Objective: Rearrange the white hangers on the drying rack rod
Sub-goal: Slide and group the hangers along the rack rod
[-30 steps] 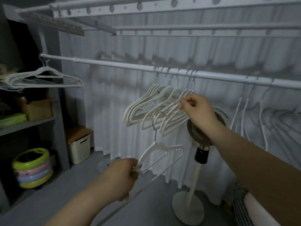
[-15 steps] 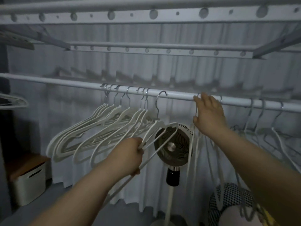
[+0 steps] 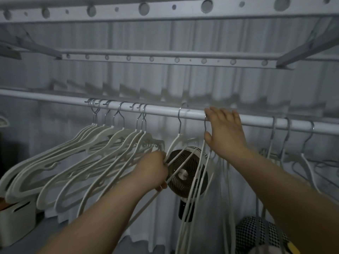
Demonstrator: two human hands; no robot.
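Hangers (image 3: 117, 134) on rod (image 3: 55, 99); fan (image 3: 183, 176) apparently behind, below.

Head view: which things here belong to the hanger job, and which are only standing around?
Belong to the job: rod; left bunch of hangers; single hanger, gripped by the left hand; middle hangers, under the right hand, which rests on the rod; right hangers.
Only standing around: fan; white box; curtain; checkered cloth.
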